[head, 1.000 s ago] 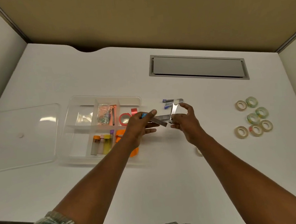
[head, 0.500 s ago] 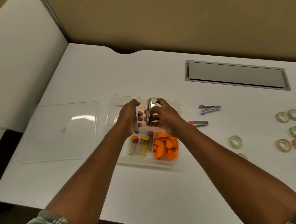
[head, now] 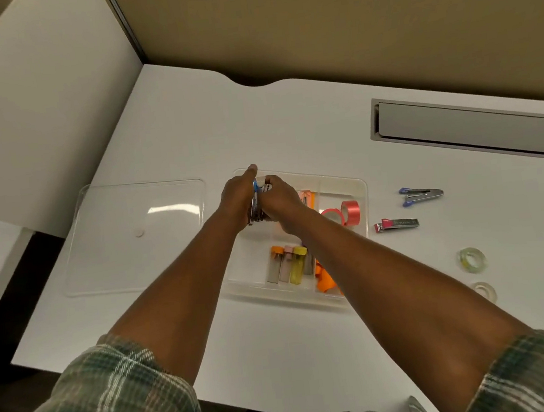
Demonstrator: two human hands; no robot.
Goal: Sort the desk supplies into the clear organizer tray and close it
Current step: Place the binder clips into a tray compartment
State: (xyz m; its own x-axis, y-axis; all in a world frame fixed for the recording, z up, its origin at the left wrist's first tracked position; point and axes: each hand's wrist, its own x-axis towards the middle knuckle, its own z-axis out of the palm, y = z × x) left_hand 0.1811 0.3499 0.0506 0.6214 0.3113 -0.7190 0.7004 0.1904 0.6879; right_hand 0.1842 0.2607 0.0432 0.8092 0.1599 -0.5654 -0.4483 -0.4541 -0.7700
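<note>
Left hand (head: pixel 238 197) grips blue-tipped clipper (head: pixel 255 187). Right hand (head: pixel 280 201) grips silver clipper (head: pixel 265 188). Both at frame centre, over organizer tray (head: pixel 365 196)

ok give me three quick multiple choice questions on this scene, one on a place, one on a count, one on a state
1. Where does the clear lid lie?
A) flat on the desk, left of the organizer tray
B) on top of the tray
C) under the tray

2. How many metal clippers lie on the desk right of the tray?
A) none
B) two
C) five

3. What are the two hands doing?
A) resting flat on the desk
B) gripping clippers over the tray
C) lifting the lid

Answers:
1 A: the lid lies beside the tray's left edge, so the tray is open.
2 B: one purple-tipped clipper and one pink-marked clipper.
3 B: the left hand and right hand hold the held clippers over the far-left compartment.
</note>
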